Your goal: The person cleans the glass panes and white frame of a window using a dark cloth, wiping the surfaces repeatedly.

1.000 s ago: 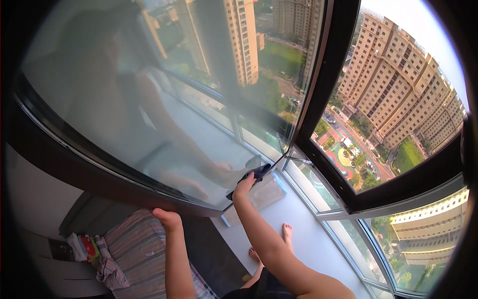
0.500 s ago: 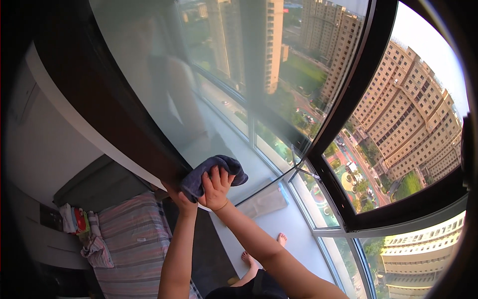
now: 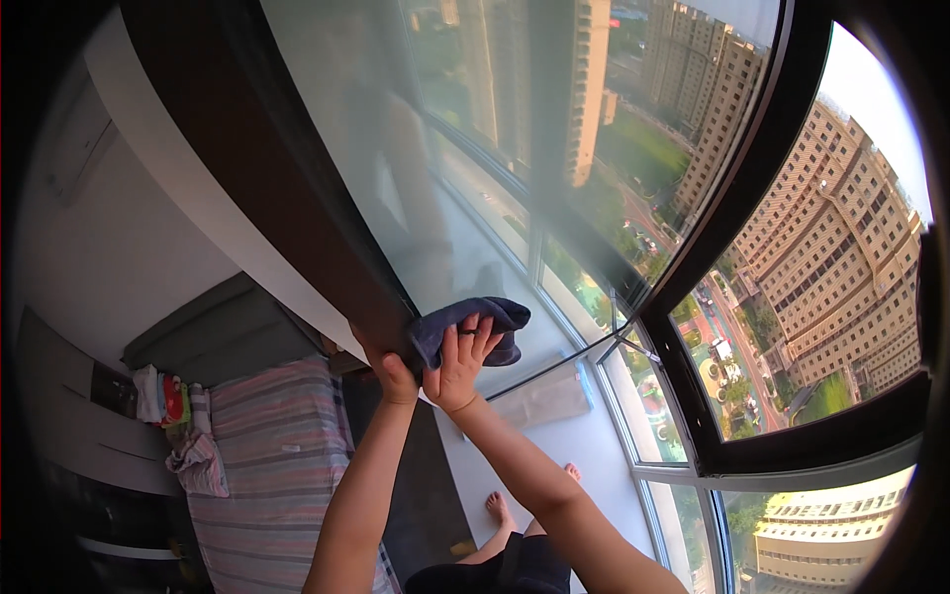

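Note:
A crumpled dark blue cloth point(image 3: 505, 315) lies against the lower corner of a glass panel point(image 3: 475, 238) with a dark frame point(image 3: 287, 188). My right hand point(image 3: 457, 371) presses it there, fingers bent over the fabric. Close beside it, my left hand point(image 3: 393, 376) holds the lower end of the dark frame, thumb on the near side. Most of its fingers are hidden behind the frame. Both arms reach up from the lower edge, and the cloth's left edge comes near my left thumb.
At the left stands a bed point(image 3: 272, 436) with a striped cover, a grey headboard point(image 3: 213, 332) and folded clothes point(image 3: 173, 401). A dark-framed window point(image 3: 737, 460) at the right looks onto tall buildings far below. A pale rolled or folded item point(image 3: 544, 396) lies on the white floor near my feet point(image 3: 500, 507).
The whole view has shifted, so the scene sits farther right. The cloth has slid slightly away from my left hand, whose thumb now shows more. Both hands keep their holds.

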{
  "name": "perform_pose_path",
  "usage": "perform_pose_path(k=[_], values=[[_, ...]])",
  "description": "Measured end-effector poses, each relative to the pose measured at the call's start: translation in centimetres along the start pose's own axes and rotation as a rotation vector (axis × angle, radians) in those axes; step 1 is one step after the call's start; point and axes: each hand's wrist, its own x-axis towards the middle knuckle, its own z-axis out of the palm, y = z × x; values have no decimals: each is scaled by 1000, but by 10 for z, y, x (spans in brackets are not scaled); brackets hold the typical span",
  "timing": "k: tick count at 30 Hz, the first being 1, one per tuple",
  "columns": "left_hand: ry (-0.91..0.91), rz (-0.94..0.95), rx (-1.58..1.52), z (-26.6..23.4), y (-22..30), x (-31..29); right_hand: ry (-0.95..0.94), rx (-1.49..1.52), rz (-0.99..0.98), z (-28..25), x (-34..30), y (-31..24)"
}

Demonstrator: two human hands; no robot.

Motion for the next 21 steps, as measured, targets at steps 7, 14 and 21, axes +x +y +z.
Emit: perform_pose_path(k=[7, 14, 21], values=[[-142, -387, -611, -21, 27, 14, -44, -95, -204, -15, 91, -44], [-136, -355, -458, -7, 64, 30, -310, -164, -202, -13, -91, 58], [-129, -394, -427, -5, 38, 21, -140, -182, -293, -21, 69, -34]])
